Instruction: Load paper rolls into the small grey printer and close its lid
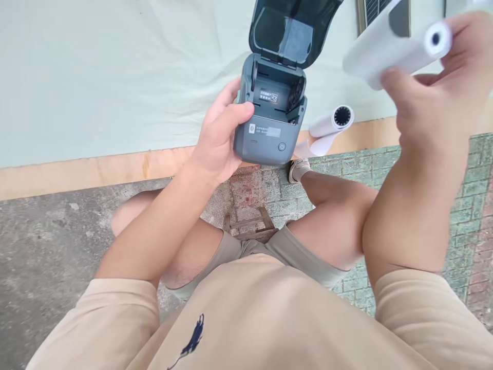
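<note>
A dark blue-grey label printer (265, 139) is gripped along its left side by my left hand (225, 128), thumb on the top edge. Its dark see-through lid (292, 31) stands raised, and the paper bay inside (275, 95) holds no roll. Off to the right, my right hand (450, 77) has its fingers closed on a white paper roll (400, 56) with a dark hole at its end. That roll is slightly blurred and apart from the printer. Another white paper roll (327, 126), partly unrolled, lies by the table edge between the two hands.
The table has a pale cloth (115, 77) and a bare wooden front edge (96, 172). A dark framed panel (375, 10) lies at the far right, partly behind the held roll. Below are my knees, a wooden stool (254, 226) and a paved floor (354, 169).
</note>
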`<state>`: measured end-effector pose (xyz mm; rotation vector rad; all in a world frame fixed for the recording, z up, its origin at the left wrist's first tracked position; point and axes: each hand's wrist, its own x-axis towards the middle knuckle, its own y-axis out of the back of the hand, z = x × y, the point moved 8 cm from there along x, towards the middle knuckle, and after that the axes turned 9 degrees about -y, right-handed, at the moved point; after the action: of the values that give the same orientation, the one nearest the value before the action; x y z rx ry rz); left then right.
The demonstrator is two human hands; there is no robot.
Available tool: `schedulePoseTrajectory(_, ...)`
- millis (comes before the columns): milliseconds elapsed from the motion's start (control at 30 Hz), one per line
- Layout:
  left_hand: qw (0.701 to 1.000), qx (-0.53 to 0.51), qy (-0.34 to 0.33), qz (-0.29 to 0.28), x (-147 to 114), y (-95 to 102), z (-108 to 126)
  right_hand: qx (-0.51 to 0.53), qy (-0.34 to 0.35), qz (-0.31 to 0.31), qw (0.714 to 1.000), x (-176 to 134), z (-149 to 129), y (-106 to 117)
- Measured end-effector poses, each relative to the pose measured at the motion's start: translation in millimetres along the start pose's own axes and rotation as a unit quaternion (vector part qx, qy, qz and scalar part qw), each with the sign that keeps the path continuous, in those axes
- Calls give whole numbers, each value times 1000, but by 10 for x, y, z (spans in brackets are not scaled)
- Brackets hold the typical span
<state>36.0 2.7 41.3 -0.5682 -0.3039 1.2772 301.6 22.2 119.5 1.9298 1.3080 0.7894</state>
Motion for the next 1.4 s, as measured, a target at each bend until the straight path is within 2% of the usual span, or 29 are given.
schedulePoseTrajectory(67,1000,-2,-5,4,-6,-6,13,-29,-9,-26,999,-35,86,-136)
schedulePoseTrajectory(133,1000,5,-7,13,-13,-4,25,-7,3,-55,998,-103,123,-186)
schedulePoseTrajectory(200,1000,16,-3,18,-19,-3,25,62,58,-4,996,-191,83,-26)
schedulePoseTrajectory(267,1000,19,-1,19,-20,-5,25,138,131,63,980,-307,28,184)
schedulePoseTrajectory(300,1000,18,-2,18,-19,-9,27,157,153,56,974,-350,9,202)
schedulePoseTrajectory(333,1000,16,-4,16,-18,-13,30,159,165,12,973,-378,-13,139)
schedulePoseTrajectory(433,1000,20,-7,19,-19,-14,34,96,144,-184,968,-465,-40,-289)
schedulePoseTrajectory(467,1000,21,-5,22,-20,-11,34,77,137,-211,965,-489,-50,-388)
schedulePoseTrajectory(567,1000,20,3,18,-24,-24,28,73,139,-192,969,-491,-158,-461)
schedulePoseTrajectory(667,1000,9,2,7,-26,-47,31,121,174,-159,964,-495,-361,-362)
schedulePoseTrajectory(733,1000,-5,-4,2,-27,-61,38,205,212,-173,940,-540,-539,-283)
schedulePoseTrajectory(833,1000,-23,-13,-9,-30,-94,51,321,245,-260,877,-648,-800,-304)
schedulePoseTrajectory(867,999,-26,-16,-13,-32,-105,56,320,256,-277,869,-681,-880,-337)
schedulePoseTrajectory(900,999,-26,-17,-17,-35,-115,60,292,275,-276,873,-709,-959,-371)
schedulePoseTrajectory(1000,999,-16,-19,-26,-45,-131,63,146,336,-206,907,-736,-1171,-452)
schedulePoseTrajectory(1133,1000,9,-6,-19,-53,-86,22,44,307,-130,942,-636,-1290,-491)
schedulePoseTrajectory(1300,1000,-7,-14,-12,-54,-39,2,-40,338,-82,937,-630,-1329,-537)
schedulePoseTrajectory(1400,999,-23,-29,-18,-60,-52,20,-99,315,-90,940,-592,-1274,-632)
